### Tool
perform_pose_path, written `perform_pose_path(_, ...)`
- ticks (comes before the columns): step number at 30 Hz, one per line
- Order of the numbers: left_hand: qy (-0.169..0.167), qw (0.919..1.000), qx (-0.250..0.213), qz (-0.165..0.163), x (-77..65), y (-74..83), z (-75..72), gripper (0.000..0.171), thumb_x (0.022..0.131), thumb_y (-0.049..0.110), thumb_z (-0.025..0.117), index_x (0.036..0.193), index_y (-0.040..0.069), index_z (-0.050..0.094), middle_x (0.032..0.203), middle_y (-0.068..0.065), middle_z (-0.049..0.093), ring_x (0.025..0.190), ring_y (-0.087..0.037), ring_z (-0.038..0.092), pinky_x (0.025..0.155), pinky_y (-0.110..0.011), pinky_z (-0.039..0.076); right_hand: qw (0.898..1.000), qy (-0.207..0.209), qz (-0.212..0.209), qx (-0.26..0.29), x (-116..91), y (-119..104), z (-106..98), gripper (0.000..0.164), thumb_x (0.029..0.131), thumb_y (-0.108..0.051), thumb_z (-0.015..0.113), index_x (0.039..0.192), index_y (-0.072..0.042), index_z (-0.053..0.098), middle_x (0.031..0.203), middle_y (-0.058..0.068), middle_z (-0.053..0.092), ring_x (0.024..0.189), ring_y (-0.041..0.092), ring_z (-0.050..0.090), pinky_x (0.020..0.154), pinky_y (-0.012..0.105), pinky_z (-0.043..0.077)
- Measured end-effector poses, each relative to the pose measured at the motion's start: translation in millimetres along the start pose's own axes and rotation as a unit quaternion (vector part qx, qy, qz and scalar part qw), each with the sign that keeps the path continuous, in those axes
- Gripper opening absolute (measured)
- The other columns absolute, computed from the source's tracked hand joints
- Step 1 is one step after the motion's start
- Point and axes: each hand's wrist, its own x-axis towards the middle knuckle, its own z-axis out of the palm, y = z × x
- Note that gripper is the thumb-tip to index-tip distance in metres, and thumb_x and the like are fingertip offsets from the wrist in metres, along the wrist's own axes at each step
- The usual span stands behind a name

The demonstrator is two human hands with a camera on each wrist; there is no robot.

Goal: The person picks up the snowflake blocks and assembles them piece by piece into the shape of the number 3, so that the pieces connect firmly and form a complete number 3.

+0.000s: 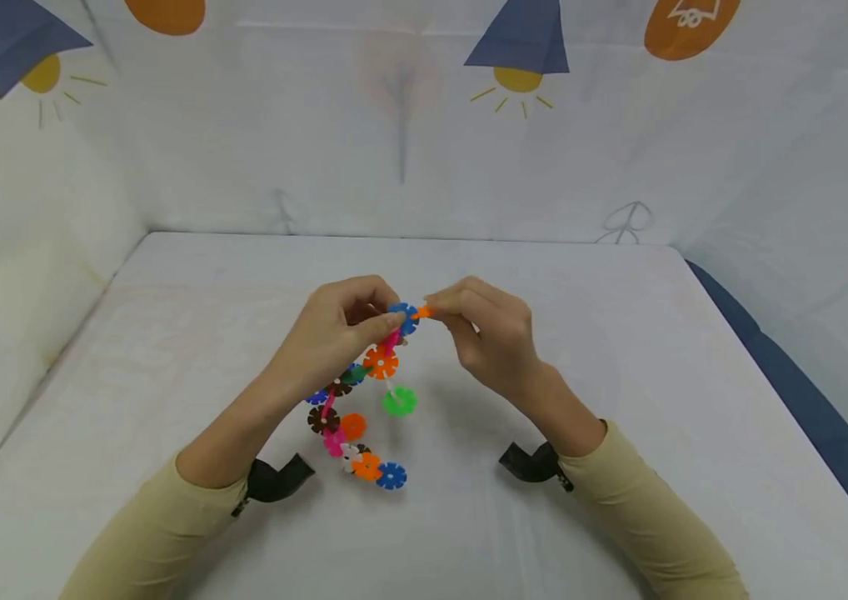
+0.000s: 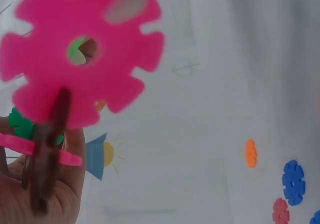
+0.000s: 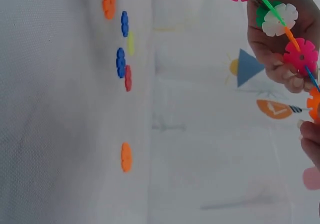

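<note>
In the head view my left hand (image 1: 337, 325) pinches the upper end of a chain of notched plastic snowflake discs, by a blue disc (image 1: 406, 320). My right hand (image 1: 495, 329) pinches an orange disc (image 1: 422, 312) that touches the blue one's edge. Below the left hand the chain hangs in a curve, with a green disc (image 1: 400, 402) on a side branch and another blue disc (image 1: 391, 476) at its low end. Close to the left wrist camera a pink disc (image 2: 85, 54) covers part of the hand. The right wrist view shows the orange disc (image 3: 314, 104) between both hands' fingertips.
A white-covered table (image 1: 454, 517) lies beneath the hands, with white printed sheeting (image 1: 319, 142) behind and beside it. Several loose discs, among them an orange disc (image 2: 251, 153) and a blue disc (image 3: 121, 63), show in the wrist views. Black wrist cameras (image 1: 279, 481) stick out from both sleeves.
</note>
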Motion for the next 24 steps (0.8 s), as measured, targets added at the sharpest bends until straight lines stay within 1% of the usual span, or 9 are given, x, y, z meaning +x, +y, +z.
perform_pose_path(2,-0.013,0.9999,-0.008,-0.003,0.4,-0.7,-2.5,0.005,0.096,0.021,0.064,0.094,0.018,0.066,0.084,-0.005,0.066,0.076,-0.023,0.065,0.073,-0.038,0.054,1.000,0.000,0.020,0.009,0,0,0,0.013,0.079,0.007,0.077,0.088,0.001,0.070,0.079,0.011,0.072,0.072,0.019,0.071,0.070,0.024,0.059)
perform_pose_path(5,-0.037,0.9990,-0.026,-0.006,1.2,-1.6,-5.7,0.009,0.096,0.025,0.063,0.096,0.017,0.066,0.088,-0.006,0.067,0.077,-0.026,0.067,0.075,-0.041,0.055,0.999,-0.002,0.039,0.022,0,-1,-1,0.005,0.085,0.000,0.074,0.089,0.002,0.072,0.080,0.011,0.072,0.073,0.019,0.071,0.072,0.023,0.058)
perform_pose_path(8,-0.053,0.9978,-0.039,-0.013,1.9,-3.0,-7.6,0.014,0.096,0.031,0.062,0.096,0.017,0.066,0.092,-0.008,0.068,0.079,-0.028,0.068,0.075,-0.041,0.055,0.998,-0.007,0.050,0.030,1,-1,-1,0.008,0.089,-0.006,0.072,0.090,0.002,0.072,0.082,0.012,0.073,0.075,0.019,0.072,0.073,0.025,0.059)
perform_pose_path(10,-0.056,0.9974,-0.044,-0.015,2.5,-3.9,-8.1,0.016,0.096,0.033,0.062,0.096,0.017,0.066,0.093,-0.009,0.068,0.081,-0.028,0.069,0.076,-0.041,0.055,0.998,-0.008,0.056,0.035,1,-1,0,0.008,0.088,-0.006,0.072,0.089,0.003,0.072,0.082,0.012,0.073,0.075,0.019,0.071,0.072,0.026,0.059)
perform_pose_path(12,-0.056,0.9971,-0.049,-0.017,3.2,-5.2,-8.1,0.017,0.096,0.033,0.062,0.096,0.016,0.065,0.093,-0.009,0.067,0.083,-0.028,0.069,0.078,-0.041,0.055,0.997,-0.010,0.063,0.035,0,0,0,0.007,0.085,-0.002,0.075,0.089,0.003,0.072,0.082,0.012,0.073,0.076,0.019,0.071,0.072,0.027,0.059)
perform_pose_path(16,-0.054,0.9967,-0.057,-0.019,5.2,-8.7,-7.5,0.017,0.097,0.031,0.061,0.095,0.014,0.064,0.090,-0.010,0.063,0.082,-0.028,0.068,0.080,-0.042,0.055,0.997,-0.020,0.075,0.025,-1,2,2,0.011,0.079,0.003,0.079,0.087,0.002,0.071,0.081,0.010,0.072,0.075,0.018,0.070,0.073,0.024,0.058)
perform_pose_path(19,-0.052,0.9966,-0.060,-0.020,6.4,-11.6,-8.1,0.018,0.097,0.030,0.061,0.095,0.013,0.064,0.086,-0.011,0.061,0.082,-0.028,0.067,0.081,-0.041,0.056,0.996,-0.028,0.078,0.018,-2,4,3,0.010,0.079,0.003,0.079,0.085,0.001,0.070,0.080,0.010,0.071,0.074,0.017,0.069,0.072,0.025,0.058)
perform_pose_path(24,-0.054,0.9962,-0.067,-0.013,7.6,-14.5,-10.6,0.016,0.098,0.028,0.060,0.097,0.012,0.064,0.084,-0.012,0.062,0.079,-0.028,0.063,0.077,-0.039,0.056,0.995,-0.039,0.095,0.015,-4,8,4,0.009,0.081,0.003,0.077,0.086,0.001,0.070,0.080,0.010,0.071,0.074,0.017,0.067,0.070,0.029,0.059)
